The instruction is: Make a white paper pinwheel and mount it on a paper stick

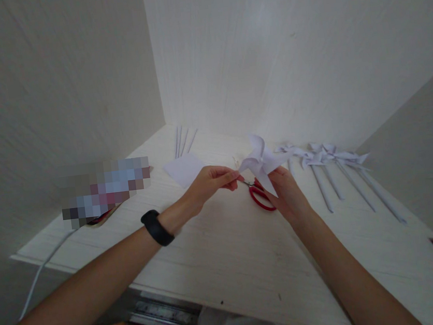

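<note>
While both forearms reach over the white table (211,257), the left hand (207,182) pinches a blade of the paper pinwheel (261,162), which the right hand (288,193) grips from below; red scissors (260,196) lie beneath, finished pinwheels (329,162) beyond.

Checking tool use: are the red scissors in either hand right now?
No, the red scissors lie on the table beneath the hands, while both the left hand and right hand hold the paper pinwheel.
</note>
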Demonstrator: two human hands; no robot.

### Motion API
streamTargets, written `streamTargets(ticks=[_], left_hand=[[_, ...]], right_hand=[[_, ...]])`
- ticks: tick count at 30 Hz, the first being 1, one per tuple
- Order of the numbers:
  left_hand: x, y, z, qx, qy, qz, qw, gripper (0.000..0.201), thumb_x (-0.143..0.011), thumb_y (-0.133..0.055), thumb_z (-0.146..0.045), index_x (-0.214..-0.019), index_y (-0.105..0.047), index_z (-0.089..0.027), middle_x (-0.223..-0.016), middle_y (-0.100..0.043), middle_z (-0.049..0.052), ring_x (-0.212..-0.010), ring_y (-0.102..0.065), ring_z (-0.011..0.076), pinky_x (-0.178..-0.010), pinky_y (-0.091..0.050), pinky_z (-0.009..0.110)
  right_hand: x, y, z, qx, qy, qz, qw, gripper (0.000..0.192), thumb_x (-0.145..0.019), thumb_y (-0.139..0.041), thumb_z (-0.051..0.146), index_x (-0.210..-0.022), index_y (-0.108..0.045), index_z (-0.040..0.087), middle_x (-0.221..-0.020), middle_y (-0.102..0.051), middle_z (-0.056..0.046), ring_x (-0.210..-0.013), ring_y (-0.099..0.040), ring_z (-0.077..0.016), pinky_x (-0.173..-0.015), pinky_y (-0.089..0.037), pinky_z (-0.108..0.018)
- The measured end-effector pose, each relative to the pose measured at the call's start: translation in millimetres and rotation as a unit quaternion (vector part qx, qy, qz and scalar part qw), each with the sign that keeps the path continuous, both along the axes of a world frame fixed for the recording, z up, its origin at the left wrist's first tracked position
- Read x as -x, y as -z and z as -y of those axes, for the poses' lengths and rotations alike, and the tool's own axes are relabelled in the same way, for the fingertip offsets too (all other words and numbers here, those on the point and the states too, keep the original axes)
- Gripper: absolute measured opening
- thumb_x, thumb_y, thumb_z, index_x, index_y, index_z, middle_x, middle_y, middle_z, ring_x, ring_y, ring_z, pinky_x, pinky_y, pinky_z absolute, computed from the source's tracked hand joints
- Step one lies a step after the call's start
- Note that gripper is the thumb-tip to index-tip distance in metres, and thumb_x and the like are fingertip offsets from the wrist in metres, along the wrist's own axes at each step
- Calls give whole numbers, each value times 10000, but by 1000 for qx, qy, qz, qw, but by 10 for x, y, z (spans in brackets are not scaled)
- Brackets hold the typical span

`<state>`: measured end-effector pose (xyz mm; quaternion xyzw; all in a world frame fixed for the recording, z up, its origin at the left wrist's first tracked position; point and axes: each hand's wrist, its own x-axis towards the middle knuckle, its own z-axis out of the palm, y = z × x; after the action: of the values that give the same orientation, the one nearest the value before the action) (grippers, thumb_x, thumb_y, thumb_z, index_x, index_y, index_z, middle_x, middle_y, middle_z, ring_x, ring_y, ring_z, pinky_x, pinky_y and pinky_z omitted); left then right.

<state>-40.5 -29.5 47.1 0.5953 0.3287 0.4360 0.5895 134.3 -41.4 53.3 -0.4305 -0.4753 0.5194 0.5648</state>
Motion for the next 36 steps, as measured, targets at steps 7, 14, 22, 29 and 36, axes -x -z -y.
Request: streamTargets(ticks=[7, 14, 22, 29, 36], left_hand=[[8, 0, 2, -10, -10, -19, 1000, 261, -744, -612, -387, -775, -703, -144, -609, -583, 3, -627, -513, 93, -691, -425, 252], [8, 3, 4, -23, -15, -27, 999, 277, -742, -606, -406, -784, -707, -152, -609, -581, 3, -635, -511, 98, -694, -423, 260], [3, -21, 16, -20, -21, -36, 999, 253, -750, -599, -380, -756, -700, -148, -586, -562, -3, -616, -496, 95, -679, -412, 255], [2, -50, 33, -27, -28, -54, 998, 257, -760, -589, -376, -730, -692, -143, -553, -537, -12, -597, -484, 92, -651, -401, 243], [3, -25, 17, -20, -35, -43, 998, 280, -741, -606, -411, -756, -703, -148, -595, -579, 2, -618, -511, 98, -673, -421, 249]], right_hand=[[0, 8, -10, 2, -3, -6, 1000, 129, -667, -634, 313, -768, -643, 233, -814, -673, -27, -798, -591, -204, -778, -435, -358], [4, -1, -6, -3, -7, 1, 1000, 84, -683, -614, 306, -732, -637, 242, -791, -672, -27, -804, -590, -211, -778, -435, -363], [-3, 14, -13, -10, -3, 4, 1000, 105, -678, -616, 304, -757, -639, 239, -813, -680, -28, -822, -596, -217, -766, -448, -360], [11, -14, 3, 6, 5, -2, 1000, 106, -675, -628, 288, -766, -651, 240, -792, -680, -22, -764, -590, -196, -764, -449, -348], [-20, 17, -13, -5, 3, 3, 1000, 107, -691, -614, 301, -777, -649, 247, -813, -676, -19, -815, -591, -205, -765, -442, -346]])
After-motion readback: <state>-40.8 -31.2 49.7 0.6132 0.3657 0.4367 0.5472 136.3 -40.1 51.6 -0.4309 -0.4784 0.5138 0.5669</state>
